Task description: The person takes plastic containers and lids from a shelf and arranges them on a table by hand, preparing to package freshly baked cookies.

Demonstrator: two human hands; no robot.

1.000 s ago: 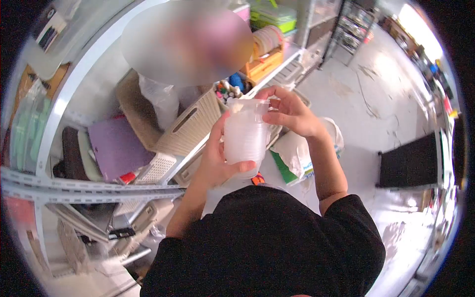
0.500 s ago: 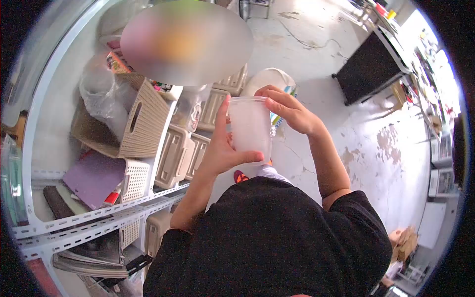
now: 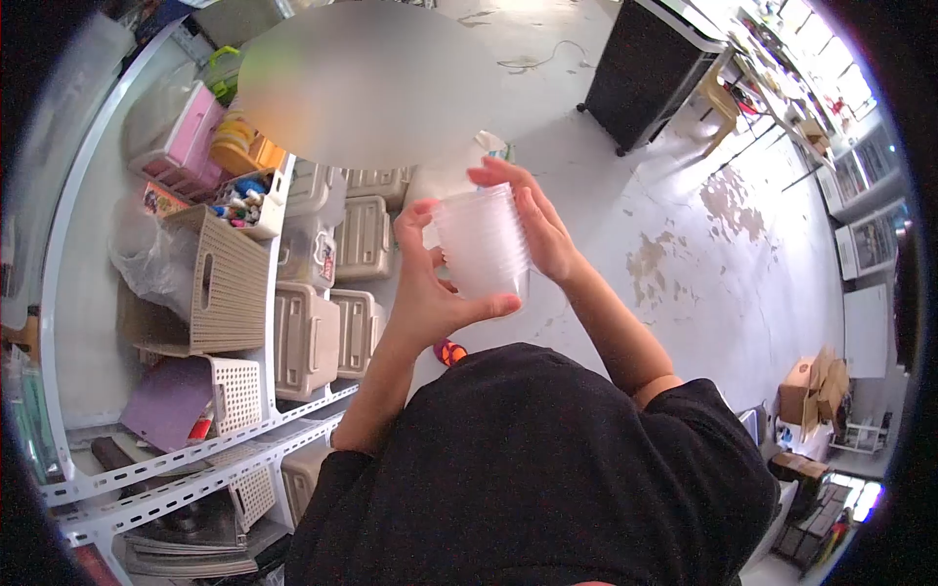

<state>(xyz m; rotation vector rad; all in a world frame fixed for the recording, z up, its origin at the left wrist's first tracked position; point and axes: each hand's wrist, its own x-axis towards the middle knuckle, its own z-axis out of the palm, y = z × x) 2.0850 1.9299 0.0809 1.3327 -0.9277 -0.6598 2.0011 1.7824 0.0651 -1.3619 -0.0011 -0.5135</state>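
A stack of nested translucent plastic containers (image 3: 481,239) is held up in front of my chest, slightly tilted, with several ridged rims showing. My left hand (image 3: 435,283) is wrapped round its left side, thumb across the lower end and fingers behind. On the upper right, my right hand (image 3: 539,230) cups the stack, its thumb along the side. The right fingertips reach past the top rim and are a little blurred.
On my left stands a white metal shelf rack (image 3: 186,449) with a beige woven basket (image 3: 230,283) and a purple folder (image 3: 171,405). Lidded beige bins (image 3: 306,337) stand beside it. A black wheeled cabinet (image 3: 645,73) is ahead right; cardboard boxes (image 3: 811,391) lie farther right.
The view has turned right. The stack has tilted, and its layered rims now show along the side. My right hand has shifted from the top rim toward the right side.
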